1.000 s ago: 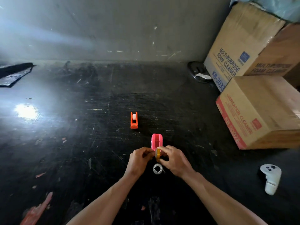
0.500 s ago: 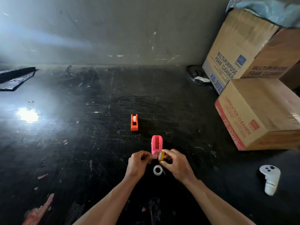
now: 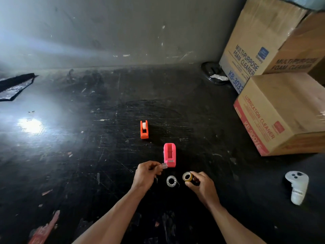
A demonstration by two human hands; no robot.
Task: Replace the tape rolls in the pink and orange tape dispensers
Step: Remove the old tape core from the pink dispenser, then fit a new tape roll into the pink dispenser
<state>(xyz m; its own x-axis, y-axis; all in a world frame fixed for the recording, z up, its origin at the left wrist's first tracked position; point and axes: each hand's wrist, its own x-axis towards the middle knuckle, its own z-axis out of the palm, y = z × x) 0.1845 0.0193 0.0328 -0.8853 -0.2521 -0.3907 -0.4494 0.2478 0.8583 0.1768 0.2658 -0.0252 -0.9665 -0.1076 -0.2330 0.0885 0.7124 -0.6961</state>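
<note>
The pink tape dispenser [image 3: 169,154] stands on the dark floor with its well open and no roll in it. Farther back, the orange dispenser [image 3: 144,129] holds a white roll. My left hand [image 3: 147,173] pinches a small clear piece [image 3: 164,165], which looks like a spindle or a tape end, just left of the pink dispenser's near end. My right hand [image 3: 200,184] grips a yellowish tape roll [image 3: 187,176] low over the floor. Between my hands a clear tape roll [image 3: 171,181] lies flat.
Stacked cardboard boxes [image 3: 279,111] fill the right side. A white handheld controller [image 3: 296,185] lies at the right. A black dish [image 3: 213,73] sits by the wall, and a dark mat [image 3: 14,86] is at the far left.
My hands were together at the pink dispenser's near end; now they have parted. The right hand carried the yellowish roll right and down, while the left kept the small clear piece.
</note>
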